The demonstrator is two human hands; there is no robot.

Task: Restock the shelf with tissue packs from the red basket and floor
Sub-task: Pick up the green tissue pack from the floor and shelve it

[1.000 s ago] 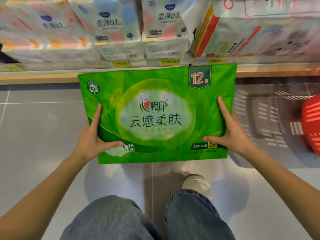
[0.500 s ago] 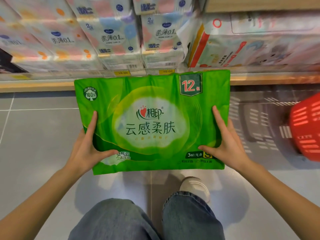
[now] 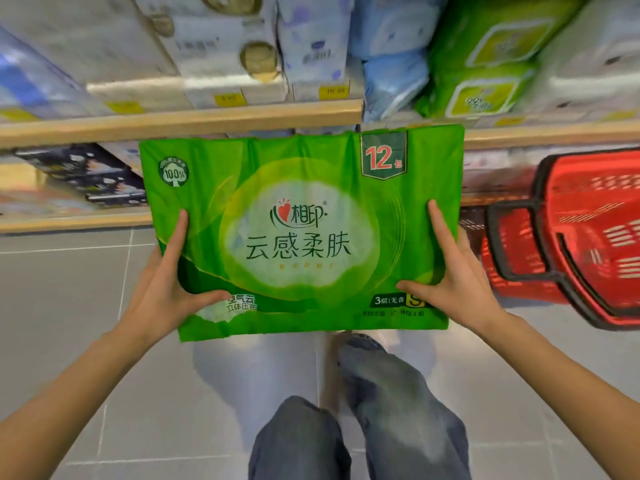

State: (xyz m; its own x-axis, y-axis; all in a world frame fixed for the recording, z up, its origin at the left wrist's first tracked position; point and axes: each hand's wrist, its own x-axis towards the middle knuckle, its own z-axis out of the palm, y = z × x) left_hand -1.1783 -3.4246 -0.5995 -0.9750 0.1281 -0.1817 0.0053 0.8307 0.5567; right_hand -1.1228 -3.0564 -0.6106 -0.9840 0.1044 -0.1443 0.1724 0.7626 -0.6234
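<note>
I hold a large green tissue pack (image 3: 301, 233) flat in front of me, its printed face up. My left hand (image 3: 162, 289) grips its lower left edge and my right hand (image 3: 450, 278) grips its lower right edge, thumbs on top. The pack's far edge reaches the wooden shelf edge (image 3: 180, 123). The red basket (image 3: 581, 237) with black handles stands on the floor at the right, beside the shelf; what is inside it is not visible.
Stacked white, blue and green tissue packs (image 3: 481, 60) fill the upper shelf. A lower shelf board (image 3: 69, 221) holds dark packs at the left. Grey floor tiles (image 3: 69, 323) lie below, with my jeans-clad legs (image 3: 381, 417) under the pack.
The view has tilted up, showing a higher shelf level. The pack has risen with both hands still on it, and the red basket is now more fully in view.
</note>
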